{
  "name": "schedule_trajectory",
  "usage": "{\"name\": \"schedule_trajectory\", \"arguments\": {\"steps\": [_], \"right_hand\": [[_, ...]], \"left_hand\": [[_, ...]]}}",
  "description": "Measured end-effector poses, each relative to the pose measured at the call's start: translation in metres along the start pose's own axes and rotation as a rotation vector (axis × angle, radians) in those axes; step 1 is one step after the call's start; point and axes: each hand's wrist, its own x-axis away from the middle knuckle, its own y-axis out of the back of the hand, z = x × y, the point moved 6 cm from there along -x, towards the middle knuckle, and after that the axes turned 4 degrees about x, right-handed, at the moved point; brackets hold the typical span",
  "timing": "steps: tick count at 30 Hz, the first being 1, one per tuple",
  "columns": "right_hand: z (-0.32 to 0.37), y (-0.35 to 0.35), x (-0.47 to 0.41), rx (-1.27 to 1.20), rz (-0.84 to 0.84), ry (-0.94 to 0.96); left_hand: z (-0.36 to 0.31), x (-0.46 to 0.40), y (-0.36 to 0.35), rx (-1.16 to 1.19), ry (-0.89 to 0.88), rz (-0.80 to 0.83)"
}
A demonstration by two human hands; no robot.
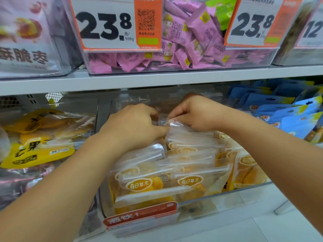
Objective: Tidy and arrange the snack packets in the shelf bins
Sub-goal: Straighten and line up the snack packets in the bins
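Grey shop shelving fills the view, with clear plastic bins on two levels. At the centre of the lower shelf, the left hand and the right hand meet over the rearmost clear resealable pouch of orange dried fruit; both are pinched closed on its floppy top edge, the right thumb and fingers clamped on the flap and the left knuckles pressed just beside it. That pouch stands at the back of the clear middle bin, behind a leaning row of matching clear pouches with oval orange labels that runs toward 6 o'clock. At 9 o'clock lie loose yellow fruit bags; at 3 o'clock stand blue hanging-tab pouches; at 12 o'clock, on the upper shelf, sits a bin of small pink wrapped sweets behind large white and orange price cards. The likely trouble is the slick film slipping from a grip that holds only the thin flap, letting the pouch slump. Pulling it up hard could drag its neighbours, and the front pouches, already tilted forward, may topple over the low bin wall. The forearms resting close above the row could also flatten it.
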Motion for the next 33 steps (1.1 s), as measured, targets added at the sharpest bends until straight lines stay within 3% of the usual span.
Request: {"name": "schedule_trajectory", "arguments": {"steps": [4, 8, 12, 17, 21, 26, 30, 33], "right_hand": [[-0.004, -0.003, -0.003, 0.030, 0.051, -0.058], [0.010, 0.021, 0.020, -0.222, -0.140, 0.046], [0.034, 0.008, 0.034, 0.123, -0.220, 0.155], [0.031, -0.004, 0.019, 0.247, -0.069, 0.066], [0.008, 0.025, 0.032, 0.413, -0.191, -0.045], [-0.007, 0.012, 0.036, 0.233, -0.043, -0.106], [-0.004, 0.013, 0.032, 0.097, -0.111, -0.063], [0.004, 0.030, 0.041, 0.155, -0.155, 0.014]], "left_hand": [[-0.002, 0.001, 0.002, 0.069, -0.033, -0.020], [-0.001, 0.008, 0.015, 0.142, -0.088, -0.032], [0.004, 0.020, 0.022, 0.044, -0.011, -0.107], [0.012, 0.028, 0.006, -0.169, 0.098, 0.067], [0.011, 0.029, 0.004, -0.179, 0.117, 0.134], [-0.004, 0.025, 0.008, -0.143, 0.069, 0.035], [-0.003, 0.009, 0.009, -0.016, 0.099, -0.001], [-0.003, -0.004, 0.010, -0.002, 0.129, -0.040]]}}
